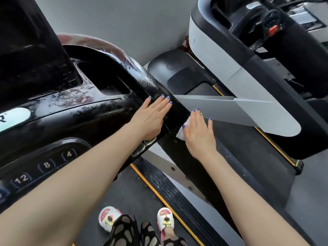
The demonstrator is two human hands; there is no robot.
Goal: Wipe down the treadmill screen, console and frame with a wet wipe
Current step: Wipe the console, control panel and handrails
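Note:
The treadmill's glossy black console fills the left, streaked with wet smears, with the dark screen above it. My left hand lies flat on the black right handrail, fingers together, holding nothing. My right hand presses a white wet wipe against the outer side of that same black rail, just below where the grey frame panel begins. Only a corner of the wipe shows under the palm.
Speed buttons marked 4, 8 and 12 sit at the lower left. A second treadmill stands close on the right. Below are the belt, a yellow-edged ribbed side rail and my feet in white slippers.

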